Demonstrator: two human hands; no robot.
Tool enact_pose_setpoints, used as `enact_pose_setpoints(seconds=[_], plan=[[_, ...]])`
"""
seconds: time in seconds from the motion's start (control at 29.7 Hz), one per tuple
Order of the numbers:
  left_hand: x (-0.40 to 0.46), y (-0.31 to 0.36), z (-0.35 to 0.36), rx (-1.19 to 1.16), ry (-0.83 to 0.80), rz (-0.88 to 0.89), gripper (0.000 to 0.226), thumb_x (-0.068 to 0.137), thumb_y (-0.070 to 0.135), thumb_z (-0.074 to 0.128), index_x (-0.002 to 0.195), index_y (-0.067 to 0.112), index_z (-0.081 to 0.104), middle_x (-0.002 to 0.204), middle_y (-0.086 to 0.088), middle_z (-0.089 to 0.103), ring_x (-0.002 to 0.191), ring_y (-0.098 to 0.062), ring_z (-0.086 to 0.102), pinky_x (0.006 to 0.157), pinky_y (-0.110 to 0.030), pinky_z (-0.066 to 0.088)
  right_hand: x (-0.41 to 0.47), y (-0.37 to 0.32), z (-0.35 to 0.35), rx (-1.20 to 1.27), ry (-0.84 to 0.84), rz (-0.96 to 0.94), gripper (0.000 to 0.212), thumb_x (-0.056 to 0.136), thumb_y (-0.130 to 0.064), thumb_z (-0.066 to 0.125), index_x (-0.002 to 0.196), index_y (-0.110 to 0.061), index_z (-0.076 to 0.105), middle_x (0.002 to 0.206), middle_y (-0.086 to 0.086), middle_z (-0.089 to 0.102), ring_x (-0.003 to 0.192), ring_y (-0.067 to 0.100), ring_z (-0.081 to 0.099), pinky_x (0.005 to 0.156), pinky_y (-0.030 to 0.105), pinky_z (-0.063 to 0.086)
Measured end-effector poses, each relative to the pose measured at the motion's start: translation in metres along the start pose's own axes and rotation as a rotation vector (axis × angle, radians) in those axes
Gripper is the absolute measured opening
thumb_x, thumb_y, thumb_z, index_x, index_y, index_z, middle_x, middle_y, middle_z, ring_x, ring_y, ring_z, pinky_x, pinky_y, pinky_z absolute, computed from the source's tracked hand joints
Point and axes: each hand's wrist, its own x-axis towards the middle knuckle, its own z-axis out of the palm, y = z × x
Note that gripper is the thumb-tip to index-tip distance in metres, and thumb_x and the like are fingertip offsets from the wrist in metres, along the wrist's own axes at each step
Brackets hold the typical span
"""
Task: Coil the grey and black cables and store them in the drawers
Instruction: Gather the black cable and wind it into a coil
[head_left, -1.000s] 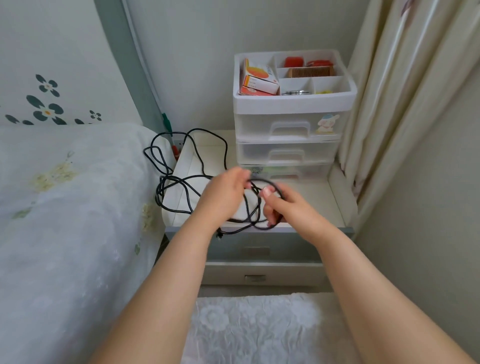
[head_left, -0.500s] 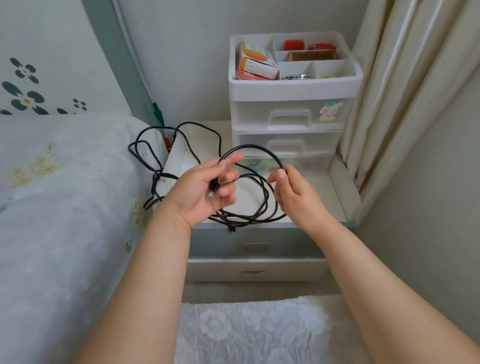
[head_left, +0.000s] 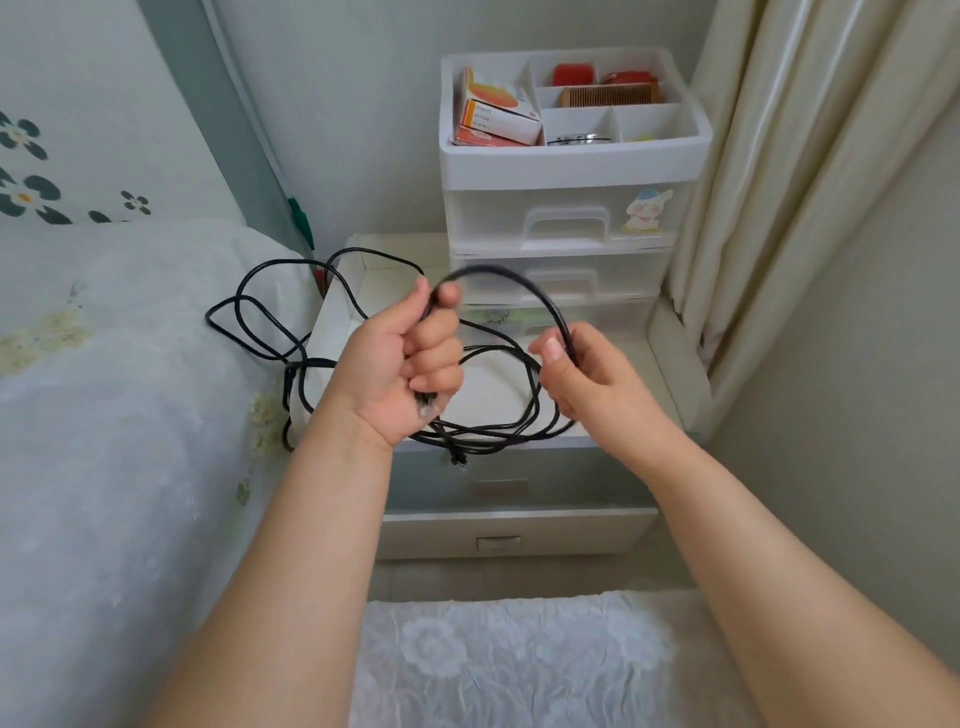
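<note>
Now left hand (head_left: 402, 371) fisted round gathered loops of black cable (head_left: 524, 283); right hand (head_left: 576, 371) at 3 o'clock pinches arc, feeding next turn; slack trails onto bed (head_left: 130, 415) at 9 o'clock.

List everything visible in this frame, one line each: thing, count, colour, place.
black cable: 1, black, partly coiled between both hands, rest trailing onto bed
drawer unit: 1, white, on nightstand, drawers closed
boxes: several, orange and white, unit's top tray
comb: 1, brown, top tray
nightstand: 1, white, beside bed
bed: 1, pale floral cover, left
curtain: 1, cream, right
left hand: grips cable loops
right hand: pinches cable
</note>
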Motion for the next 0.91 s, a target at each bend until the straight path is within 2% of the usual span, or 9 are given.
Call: enact_pose_setpoints(seconds=[0.1,0.17,0.3,0.44,0.54,0.67,0.77,0.84,0.91], plan=[[0.002,0.005,-0.006,-0.445,-0.001,0.142,0.029,0.098,0.022,0.037,0.073,0.014,0.051,0.045,0.005,0.030,0.036,-0.007,0.018,0.032,-0.016,0.023,-0.001,-0.001,-0.004,-0.004,-0.044,0.035,0.021,0.098,-0.026,0.046,0.091,-0.011,0.059,0.072,0.002,0.054,0.071,0.012,0.053,0.076,0.024,0.046],[0.001,0.011,-0.011,-0.547,0.146,0.285,0.032,0.100,0.022,0.035,0.077,0.012,0.054,0.046,0.006,0.033,0.033,-0.007,0.023,0.032,-0.016,0.022,0.001,0.001,0.001,0.003,0.004,0.070,0.013,0.099,-0.023,0.046,0.097,-0.020,0.058,0.074,0.004,0.054,0.067,0.010,0.053,0.069,0.026,0.050],[0.000,0.010,-0.009,-0.337,0.376,0.515,0.033,0.101,0.020,0.029,0.099,0.010,0.061,0.058,0.009,0.058,0.037,-0.006,0.027,0.037,-0.015,0.024,0.000,0.001,0.017,-0.301,0.184,0.020,0.007,0.098,-0.025,0.046,0.094,-0.020,0.049,0.066,0.009,0.057,0.055,0.018,0.047,0.054,0.034,0.041],[0.004,0.004,-0.002,0.280,0.437,0.610,0.036,0.106,0.026,0.023,0.112,0.010,0.055,0.093,-0.001,0.075,0.059,-0.011,0.060,0.050,-0.020,0.044,-0.011,-0.007,0.032,-0.740,0.002,-0.117,0.016,0.098,-0.028,0.044,0.102,-0.016,0.053,0.076,0.004,0.062,0.063,0.026,0.051,0.057,0.036,0.044],[0.003,0.003,-0.002,0.692,0.439,0.547,0.033,0.106,0.028,0.022,0.098,0.014,0.052,0.099,-0.006,0.074,0.088,-0.025,0.072,0.071,-0.033,0.055,-0.015,-0.009,0.041,-0.855,-0.089,-0.146,0.016,0.097,-0.028,0.044,0.100,-0.015,0.052,0.090,0.002,0.061,0.073,0.028,0.055,0.062,0.037,0.048],[0.005,0.000,-0.011,0.825,0.406,0.383,0.030,0.105,0.026,0.026,0.083,0.018,0.044,0.098,-0.007,0.074,0.073,-0.019,0.066,0.062,-0.029,0.049,-0.019,-0.004,0.052,-0.987,-0.215,-0.185,0.019,0.099,-0.028,0.040,0.097,-0.011,0.051,0.084,0.007,0.060,0.071,0.033,0.055,0.056,0.034,0.043],[0.005,0.000,-0.013,0.666,0.364,0.331,0.029,0.104,0.022,0.029,0.079,0.016,0.043,0.106,-0.013,0.072,0.067,-0.016,0.058,0.057,-0.026,0.045,-0.019,-0.005,0.054,-1.007,-0.246,-0.163,0.021,0.100,-0.028,0.039,0.098,-0.011,0.051,0.079,0.008,0.059,0.069,0.032,0.054,0.053,0.032,0.039],[0.003,-0.001,-0.009,0.494,0.269,0.291,0.029,0.104,0.021,0.030,0.082,0.010,0.045,0.127,-0.012,0.063,0.095,-0.025,0.068,0.074,-0.035,0.056,-0.016,-0.007,0.052,-1.001,-0.226,-0.146,0.021,0.100,-0.028,0.039,0.101,-0.012,0.052,0.080,0.007,0.060,0.070,0.032,0.054,0.054,0.032,0.038],[0.003,-0.006,-0.008,0.538,0.251,0.305,0.026,0.105,0.019,0.031,0.092,0.004,0.048,0.145,-0.005,0.046,0.123,-0.033,0.053,0.094,-0.050,0.050,-0.016,-0.010,0.050,-0.967,-0.189,-0.135,0.021,0.099,-0.029,0.041,0.106,-0.014,0.053,0.090,0.005,0.062,0.076,0.030,0.056,0.057,0.032,0.040]])
